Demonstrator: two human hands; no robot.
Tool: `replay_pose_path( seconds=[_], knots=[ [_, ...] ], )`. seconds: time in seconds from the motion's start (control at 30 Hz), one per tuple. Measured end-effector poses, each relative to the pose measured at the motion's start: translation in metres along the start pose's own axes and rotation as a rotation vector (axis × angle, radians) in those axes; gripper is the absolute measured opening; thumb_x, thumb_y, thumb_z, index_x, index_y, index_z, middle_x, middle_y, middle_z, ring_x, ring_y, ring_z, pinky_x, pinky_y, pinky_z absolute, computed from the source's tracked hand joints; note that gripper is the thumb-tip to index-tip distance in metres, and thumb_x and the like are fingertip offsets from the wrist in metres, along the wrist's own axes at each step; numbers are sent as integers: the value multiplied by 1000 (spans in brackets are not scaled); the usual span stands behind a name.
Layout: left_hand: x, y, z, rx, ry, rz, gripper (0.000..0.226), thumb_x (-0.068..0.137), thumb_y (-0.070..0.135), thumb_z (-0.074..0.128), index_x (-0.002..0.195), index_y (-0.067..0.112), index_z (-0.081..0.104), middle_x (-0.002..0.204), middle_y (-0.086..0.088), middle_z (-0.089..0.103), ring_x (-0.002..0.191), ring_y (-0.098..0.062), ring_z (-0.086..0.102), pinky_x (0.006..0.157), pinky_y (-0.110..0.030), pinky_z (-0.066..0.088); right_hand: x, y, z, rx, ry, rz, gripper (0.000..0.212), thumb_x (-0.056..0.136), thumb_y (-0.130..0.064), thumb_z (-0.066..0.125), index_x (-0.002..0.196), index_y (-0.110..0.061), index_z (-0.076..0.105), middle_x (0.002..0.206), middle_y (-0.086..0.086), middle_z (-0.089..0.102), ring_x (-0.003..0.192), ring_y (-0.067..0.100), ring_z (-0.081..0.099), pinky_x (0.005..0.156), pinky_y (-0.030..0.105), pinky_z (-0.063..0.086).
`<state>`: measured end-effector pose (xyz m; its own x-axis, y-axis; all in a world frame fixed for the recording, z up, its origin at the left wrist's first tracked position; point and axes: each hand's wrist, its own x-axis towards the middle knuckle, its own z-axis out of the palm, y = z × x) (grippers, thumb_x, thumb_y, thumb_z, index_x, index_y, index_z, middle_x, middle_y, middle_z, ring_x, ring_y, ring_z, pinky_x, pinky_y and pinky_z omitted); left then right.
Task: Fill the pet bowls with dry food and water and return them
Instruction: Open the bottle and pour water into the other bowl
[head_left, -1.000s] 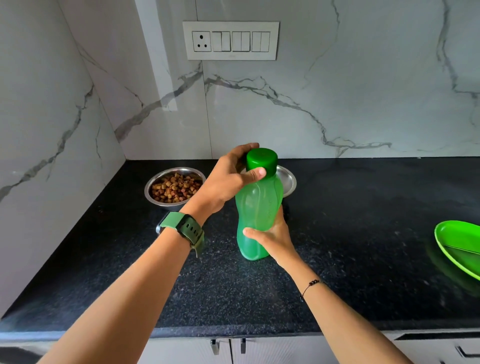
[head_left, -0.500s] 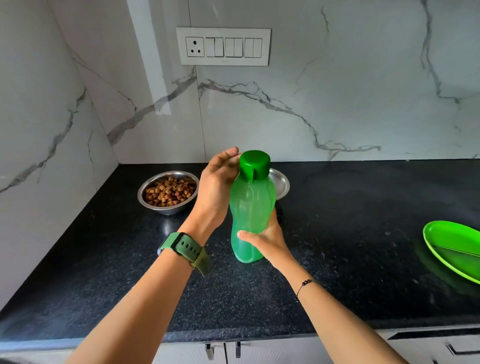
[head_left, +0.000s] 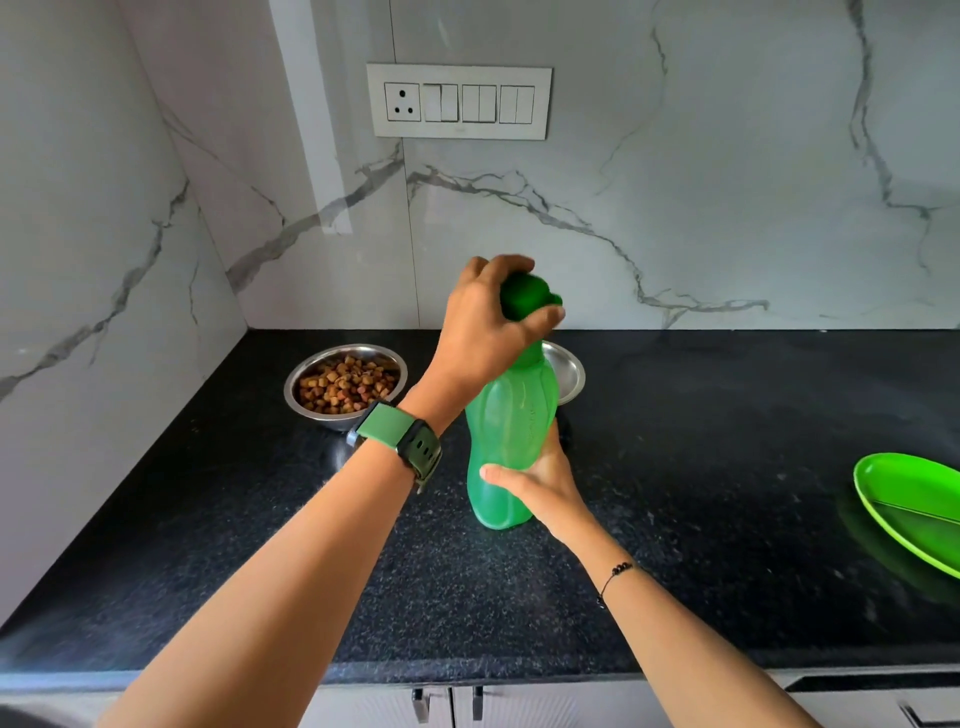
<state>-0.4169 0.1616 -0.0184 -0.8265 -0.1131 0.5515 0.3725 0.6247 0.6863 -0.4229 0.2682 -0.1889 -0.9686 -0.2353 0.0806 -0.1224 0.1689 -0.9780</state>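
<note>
Green water bottle (head_left: 511, 447) stands upright on the black tabletop (head_left: 701, 493), mid-frame, base down. Translucent body, darker green cap (head_left: 524, 299) on top.

Left hand (head_left: 488, 332) is over the cap, fingers curled round it from above and thumb across the front, gripping it. Cap sits at the neck; can't tell whether it's seated or loose. Green-strap watch (head_left: 400, 441) on that wrist.

Right hand (head_left: 545, 483) wraps the lower body of the bottle from the right side, thumb across the front, holding it. Thin beaded bracelet (head_left: 615, 574) on that wrist.

Steel bowl with dry food (head_left: 345, 384) is behind and left of the bottle, near the corner of the walls, brown kibble filling the bottom. Not touching the bottle.

Second steel bowl (head_left: 566, 371) is directly behind the bottle, mostly hidden; only its right rim and part of the inside show. Contents not readable.

Green plate (head_left: 914, 504) at the right edge of the tabletop, well apart from the bottle, cut off by the frame.

Marble-pattern wall (head_left: 675, 182) behind, with a white switch and socket panel (head_left: 460, 101) above the bowls. Cabinet door handles (head_left: 447, 701) under the tabletop's front edge.
</note>
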Motion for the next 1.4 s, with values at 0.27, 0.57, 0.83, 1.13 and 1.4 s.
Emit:
replay_pose_path(
  seconds=[0.27, 0.57, 0.83, 1.13, 1.4],
  knots=[
    [5, -43, -25, -805, 286, -815, 20, 95, 35, 48, 100, 17, 55, 110, -7, 54, 103, -26, 54, 66, -31, 50, 3, -5, -5, -87, -12, -27, 86, 51, -27, 81, 125, -30, 36, 114, -9, 56, 107, 10, 56, 88, 28, 49],
    [-98, -139, 12, -791, 102, -815, 23, 95, 7, 51, 114, 14, 41, 110, -6, 51, 104, -22, 51, 85, -31, 48, 1, -9, -3, -100, 100, -41, 82, 43, -31, 81, 117, -28, 45, 110, -7, 61, 102, 9, 60, 86, 28, 51],
    [-123, -187, 35, 87, -196, -496, 12, 89, 6, 56, 96, 15, 52, 99, -4, 56, 98, -22, 54, 81, -22, 37, -4, -9, -8, -89, 169, -13, 86, 39, -35, 79, 118, -17, 50, 103, -7, 64, 93, 2, 63, 78, 17, 51],
    [-129, -191, 33, -66, -137, -485, 28, 92, 24, 55, 118, 14, 54, 113, -1, 53, 108, -15, 51, 96, -29, 41, -4, -18, -35, -143, 239, 28, 83, 34, -43, 73, 110, -24, 48, 98, -11, 62, 91, 1, 60, 71, 13, 47],
    [-69, -168, 55, -119, -4, -527, 27, 88, 13, 60, 114, 7, 56, 98, -4, 59, 89, -16, 55, 81, -23, 44, 21, -18, -85, -262, 156, 94, 68, 38, -49, 73, 101, -36, 51, 99, -3, 64, 93, 19, 62, 78, 40, 54]
  ],
)
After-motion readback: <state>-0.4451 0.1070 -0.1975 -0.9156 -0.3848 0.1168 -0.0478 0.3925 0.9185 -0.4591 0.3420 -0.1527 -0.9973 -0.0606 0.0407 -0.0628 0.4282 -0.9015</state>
